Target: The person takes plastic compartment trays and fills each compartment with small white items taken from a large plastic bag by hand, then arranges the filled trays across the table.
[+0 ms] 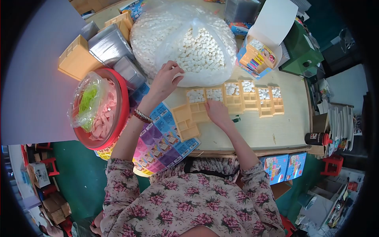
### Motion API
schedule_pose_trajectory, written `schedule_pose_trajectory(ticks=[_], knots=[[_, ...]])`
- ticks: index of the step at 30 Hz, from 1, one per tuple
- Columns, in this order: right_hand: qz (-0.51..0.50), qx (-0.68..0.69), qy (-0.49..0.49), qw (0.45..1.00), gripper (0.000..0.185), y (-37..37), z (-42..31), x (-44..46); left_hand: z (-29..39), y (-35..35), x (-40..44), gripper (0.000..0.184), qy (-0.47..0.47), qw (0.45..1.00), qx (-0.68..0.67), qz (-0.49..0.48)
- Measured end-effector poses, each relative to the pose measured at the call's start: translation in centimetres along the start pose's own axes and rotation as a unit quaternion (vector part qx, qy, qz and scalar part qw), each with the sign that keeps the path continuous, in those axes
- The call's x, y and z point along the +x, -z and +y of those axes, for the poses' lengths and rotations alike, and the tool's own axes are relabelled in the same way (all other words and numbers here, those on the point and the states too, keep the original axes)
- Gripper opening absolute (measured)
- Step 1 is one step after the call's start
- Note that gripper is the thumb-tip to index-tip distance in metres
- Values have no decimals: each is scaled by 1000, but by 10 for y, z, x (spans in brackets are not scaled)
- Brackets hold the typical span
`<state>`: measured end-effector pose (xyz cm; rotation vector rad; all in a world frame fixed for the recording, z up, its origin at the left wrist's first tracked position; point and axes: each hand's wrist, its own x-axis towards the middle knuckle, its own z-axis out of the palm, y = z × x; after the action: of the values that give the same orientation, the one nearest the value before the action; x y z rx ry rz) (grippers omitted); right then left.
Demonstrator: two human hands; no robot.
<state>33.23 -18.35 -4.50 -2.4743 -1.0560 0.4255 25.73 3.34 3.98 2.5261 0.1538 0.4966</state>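
A big clear plastic bag (203,51) full of small white pieces lies open at the top middle. At its lower left edge is my left hand (167,77), fingers bent and pressed together; what they hold, if anything, is too small to name. My right hand (216,112) touches the lower part of a yellow compartment tray (214,94), its fingers curled and partly hidden. Several such trays stand in a row, their upper compartments filled with white pieces. Nearest my left arm, one yellow tray (183,118) has bare compartments and lies tilted on the printed sheets.
A red basin (122,98) with pink strips and a green bundle stands left. Printed card sheets (158,138) lie under my left forearm. Yellow and clear boxes are behind the basin. An open carton (256,59), a green box (302,51) and a dark bottle (316,138) are right.
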Motion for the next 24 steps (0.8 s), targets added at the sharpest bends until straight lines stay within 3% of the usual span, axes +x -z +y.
schedule_pose_trajectory(ticks=[12,22,24], knots=[[29,-112,-37,993,21,28,27,-3,-6,2,-3,16,6,1000,-9,-7],[33,-128,-24,991,21,22,-1,-17,-4,5,16,15,-17,1000,-6,12],[24,-99,-47,994,27,24,-17,-20,-4,6,22,15,-32,999,-10,27]])
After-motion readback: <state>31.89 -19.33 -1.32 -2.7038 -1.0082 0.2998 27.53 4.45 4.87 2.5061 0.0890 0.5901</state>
